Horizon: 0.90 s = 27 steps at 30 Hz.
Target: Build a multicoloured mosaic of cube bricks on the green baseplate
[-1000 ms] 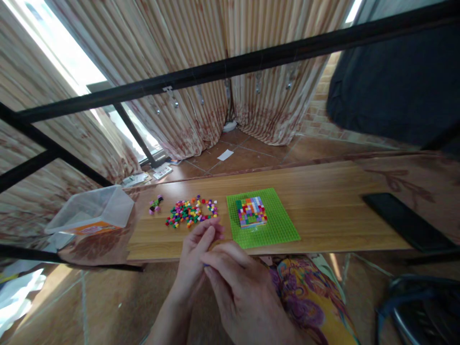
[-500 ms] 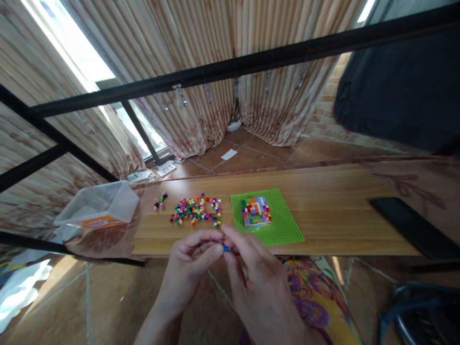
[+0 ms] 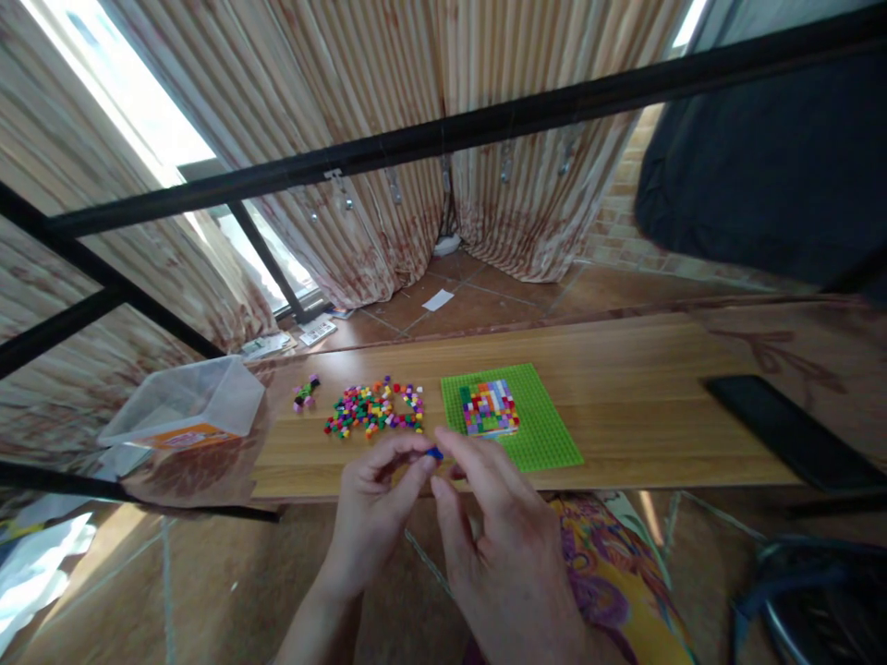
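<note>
Between the thumb and forefinger of my left hand (image 3: 378,494) is a small blue building brick (image 3: 434,453). My right hand (image 3: 503,526) is close on its right side, thumb and forefinger apart, the forefinger tip near the brick; whether it touches is hard to tell. Beyond my hands a green baseplate (image 3: 547,425) lies on the wooden board, bearing a flat block of multicoloured bricks (image 3: 491,406). To its left a heap of loose small bricks (image 3: 370,408) is spread out.
A small cluster of pink, green and black bricks (image 3: 305,394) lies left of the heap. Farther left stands a clear plastic bin (image 3: 200,397). A dark phone-like slab (image 3: 790,429) lies at the right end of the wooden board (image 3: 637,388). A black metal bar (image 3: 443,137) crosses above.
The blue brick has come up slightly in my left fingers. My right thumb and forefinger have spread apart from around it. The view has shifted slightly.
</note>
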{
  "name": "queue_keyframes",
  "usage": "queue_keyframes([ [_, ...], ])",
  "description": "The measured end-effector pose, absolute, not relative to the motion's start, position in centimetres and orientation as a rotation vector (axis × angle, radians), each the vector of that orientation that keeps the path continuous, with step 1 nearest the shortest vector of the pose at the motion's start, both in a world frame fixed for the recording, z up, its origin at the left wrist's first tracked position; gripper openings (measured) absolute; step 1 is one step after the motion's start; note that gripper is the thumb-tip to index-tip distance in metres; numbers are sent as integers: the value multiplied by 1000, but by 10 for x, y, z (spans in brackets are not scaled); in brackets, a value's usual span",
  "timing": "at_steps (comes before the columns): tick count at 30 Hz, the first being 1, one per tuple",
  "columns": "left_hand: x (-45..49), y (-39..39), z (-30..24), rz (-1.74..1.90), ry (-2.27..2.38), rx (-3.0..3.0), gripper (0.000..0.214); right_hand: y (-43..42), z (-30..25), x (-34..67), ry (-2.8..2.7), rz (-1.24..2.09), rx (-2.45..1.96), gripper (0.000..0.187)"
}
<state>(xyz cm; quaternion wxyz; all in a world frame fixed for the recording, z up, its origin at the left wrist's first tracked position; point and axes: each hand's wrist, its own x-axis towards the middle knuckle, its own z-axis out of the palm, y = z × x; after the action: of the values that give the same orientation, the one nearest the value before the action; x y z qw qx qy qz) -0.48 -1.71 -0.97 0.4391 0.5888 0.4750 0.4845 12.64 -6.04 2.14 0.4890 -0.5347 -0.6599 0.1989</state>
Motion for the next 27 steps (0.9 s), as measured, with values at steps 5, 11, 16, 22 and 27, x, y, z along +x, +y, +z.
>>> queue_keyframes([
  [5, 14, 21, -61, 1269, 1322, 1766, 14, -65, 15, 118, -1806, 468, -1104, 24],
  [11, 40, 46, -83, 1252, 1426, 2092, 15, -69, 10, 109, -2021, 554, -1052, 11],
  [16, 51, 50, -83, 1194, 1504, 2229, 13, -66, 9, 110, -2042, 562, -1013, 13],
  [22, 55, 51, -88, 1257, 1547, 2256, 11, -67, 9, 111, -1974, 506, -990, 12],
  [27, 59, 47, -96, 1361, 1535, 2149, 11, -66, 7, 110, -1958, 506, -936, 11],
])
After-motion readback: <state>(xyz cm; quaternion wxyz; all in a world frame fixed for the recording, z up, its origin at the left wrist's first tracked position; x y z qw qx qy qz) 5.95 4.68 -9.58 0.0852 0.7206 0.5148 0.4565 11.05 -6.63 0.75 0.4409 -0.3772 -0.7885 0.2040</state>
